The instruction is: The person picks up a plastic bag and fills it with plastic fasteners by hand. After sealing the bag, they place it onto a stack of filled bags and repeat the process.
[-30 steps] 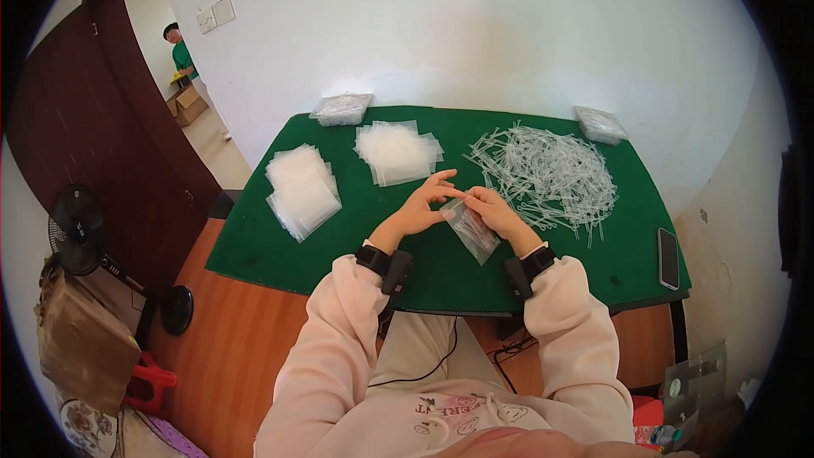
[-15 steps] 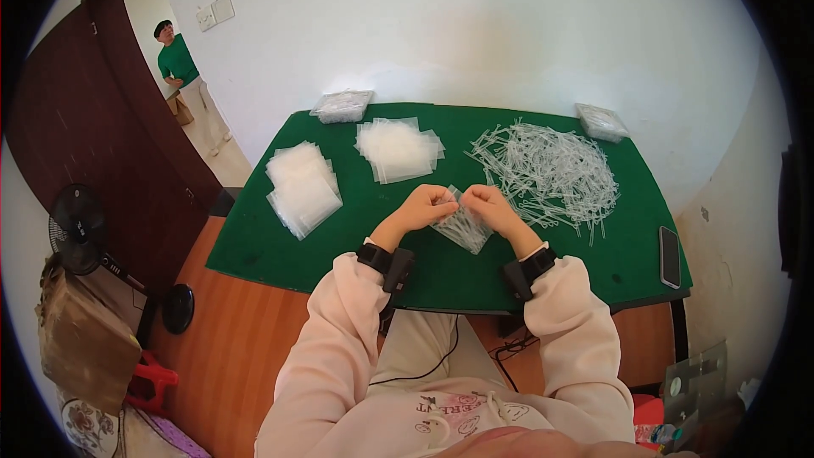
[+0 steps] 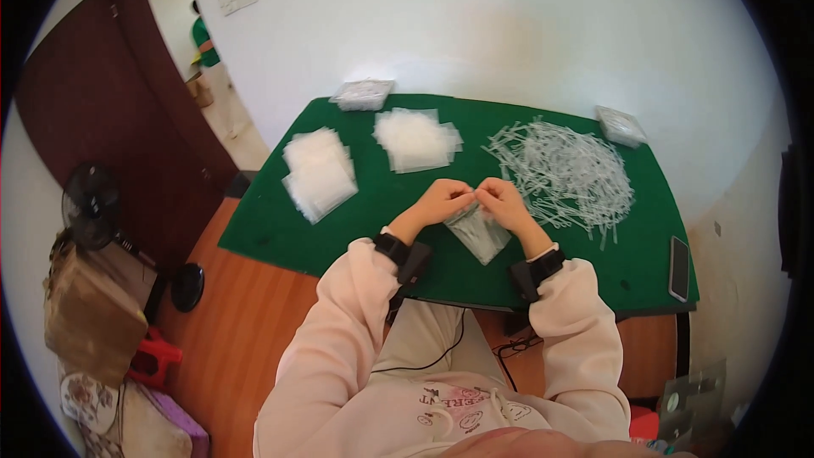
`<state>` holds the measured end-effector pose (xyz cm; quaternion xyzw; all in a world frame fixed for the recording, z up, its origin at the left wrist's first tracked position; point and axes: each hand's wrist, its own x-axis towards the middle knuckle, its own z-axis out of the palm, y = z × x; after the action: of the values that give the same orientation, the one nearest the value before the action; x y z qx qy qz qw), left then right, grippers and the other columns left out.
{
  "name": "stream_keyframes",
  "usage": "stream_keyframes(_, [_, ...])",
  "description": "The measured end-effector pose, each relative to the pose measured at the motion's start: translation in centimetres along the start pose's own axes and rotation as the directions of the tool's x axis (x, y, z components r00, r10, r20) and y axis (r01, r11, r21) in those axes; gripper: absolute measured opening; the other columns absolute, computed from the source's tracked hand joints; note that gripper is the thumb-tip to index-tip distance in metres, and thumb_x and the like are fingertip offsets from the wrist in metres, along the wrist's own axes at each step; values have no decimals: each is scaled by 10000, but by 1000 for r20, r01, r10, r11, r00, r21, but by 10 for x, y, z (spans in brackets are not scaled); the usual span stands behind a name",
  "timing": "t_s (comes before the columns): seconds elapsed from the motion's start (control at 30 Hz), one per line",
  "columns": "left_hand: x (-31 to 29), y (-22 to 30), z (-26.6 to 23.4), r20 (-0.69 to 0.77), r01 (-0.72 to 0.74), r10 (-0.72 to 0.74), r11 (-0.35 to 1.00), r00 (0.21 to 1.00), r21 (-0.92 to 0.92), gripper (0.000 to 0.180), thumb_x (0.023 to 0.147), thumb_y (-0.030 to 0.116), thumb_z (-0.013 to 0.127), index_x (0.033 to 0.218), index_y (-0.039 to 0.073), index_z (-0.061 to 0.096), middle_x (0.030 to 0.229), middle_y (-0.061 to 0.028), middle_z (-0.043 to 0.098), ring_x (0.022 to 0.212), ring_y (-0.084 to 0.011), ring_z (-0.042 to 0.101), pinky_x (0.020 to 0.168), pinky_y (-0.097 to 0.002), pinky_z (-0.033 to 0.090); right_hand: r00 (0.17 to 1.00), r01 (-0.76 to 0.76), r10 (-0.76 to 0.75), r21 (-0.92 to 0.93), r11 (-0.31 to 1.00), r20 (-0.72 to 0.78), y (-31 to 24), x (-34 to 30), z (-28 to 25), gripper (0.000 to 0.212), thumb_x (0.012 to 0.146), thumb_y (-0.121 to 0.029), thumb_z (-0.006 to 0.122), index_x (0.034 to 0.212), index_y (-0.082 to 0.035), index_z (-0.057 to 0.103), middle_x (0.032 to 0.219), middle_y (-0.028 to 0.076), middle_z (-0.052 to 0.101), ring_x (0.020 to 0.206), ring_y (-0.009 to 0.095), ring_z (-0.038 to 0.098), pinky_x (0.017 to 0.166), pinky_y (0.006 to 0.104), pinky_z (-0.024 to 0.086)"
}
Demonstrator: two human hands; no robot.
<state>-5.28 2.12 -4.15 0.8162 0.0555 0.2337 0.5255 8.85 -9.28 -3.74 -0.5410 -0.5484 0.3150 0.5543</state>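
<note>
In the head view, the left hand [image 3: 443,201] and the right hand [image 3: 506,205] each pinched the upper edge of one clear bag [image 3: 481,237], fingertips close together. The bag hung between them over the near part of one green table [image 3: 271,229], slim pieces showing inside. Beyond it lay two stacks of flat bags, a left stack [image 3: 322,174] and a middle stack [image 3: 417,140], then one pile [image 3: 566,174] of uncounted clear pieces. Two packs [image 3: 363,95] sat at the far corners; one phone [image 3: 679,269] lay right.
</note>
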Motion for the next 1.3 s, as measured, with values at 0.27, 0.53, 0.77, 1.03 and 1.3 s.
stream_keyframes(0.27, [-1,-3,6,-33,75,-78,994,996,-76,170,780,158,575,703,7,584,596,2,543,505,-58,471,468,-212,387,983,82,-116,-226,971,-140,16,6,-18,150,840,-141,514,741,-27,509,554,3,471,457,80,463,428,233,353])
stream_keyframes(0.53, [-23,11,9,-52,173,-177,982,983,-71,137,770,141,573,732,10,581,602,-6,549,505,-71,500,484,-206,420,994,85,-96,-195,977,-52,10,5,-19,163,852,-166,515,751,-39,504,579,-18,476,477,61,463,440,206,365])
stream_keyframes(0.77, [-76,22,-18,33,330,-331,943,943,40,123,793,137,578,764,18,590,652,0,560,529,-63,511,483,-201,422,996,-58,63,-60,996,71,11,1,-13,133,832,-143,526,754,-36,514,606,-5,501,502,77,481,459,209,390])
stream_keyframes(1.03, [-163,27,-141,-512,543,-460,839,726,16,122,796,135,583,781,16,605,692,-33,596,566,-98,567,503,-216,467,988,-120,128,-93,988,85,11,-1,-16,129,807,-159,567,773,-42,525,636,-2,527,529,72,495,463,202,403])
stream_keyframes(1.3, [-179,15,-180,-679,731,-427,637,597,243,210,751,194,610,673,-1,603,606,-65,608,506,-124,582,490,-237,465,988,-118,127,-101,988,90,17,1,-18,123,806,-158,572,790,-43,533,640,-8,525,538,70,496,473,199,409])
